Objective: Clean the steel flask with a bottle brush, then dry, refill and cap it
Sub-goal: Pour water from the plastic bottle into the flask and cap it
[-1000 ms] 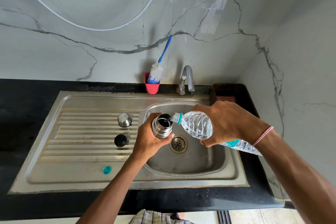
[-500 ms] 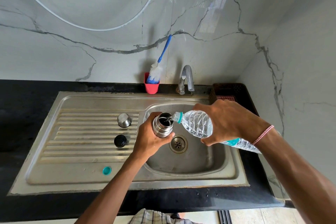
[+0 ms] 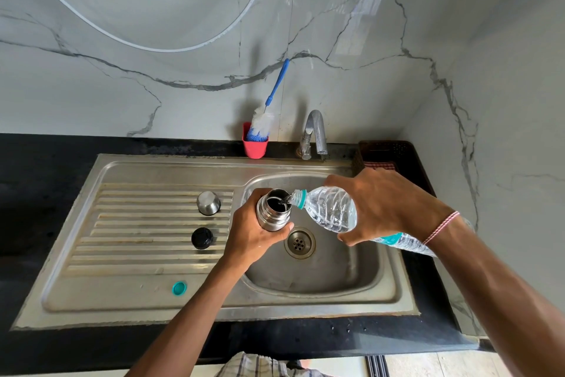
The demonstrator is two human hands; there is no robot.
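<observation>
The flask [image 3: 273,211] is held above the left edge of the sink [image 3: 305,311], roughly upright with its mouth open. The left hand [image 3: 250,237] grips it, fingers and thumb curled round its body below the threaded neck. A clear plastic bottle [image 3: 328,212] lies tipped nearly flat, its mouth just at the right side of the flask's rim, and a thin stream of water runs from it into the flask. The right hand [image 3: 385,205] holds this bottle from above, fingers wrapped over its middle and the thumb tucked under; a red and white thread [image 3: 440,228] circles that wrist. Below both hands the drain [image 3: 299,242] sits in the bottom of the sink. On the ribbed draining board [image 3: 137,223] to the left stand a steel cup [image 3: 208,203], upside down, and nearer the front a black stopper [image 3: 202,237]; a small teal cap [image 3: 179,288] lies apart from them near the board's front edge. At the back edge of the worktop [image 3: 46,193], a red holder [image 3: 254,148] carries the brush [image 3: 262,124], bristles down and blue handle leaning against the marble wall. The tap [image 3: 315,132] stands just to its right. A dark basket [image 3: 385,150] sits in the worktop's back right corner.
</observation>
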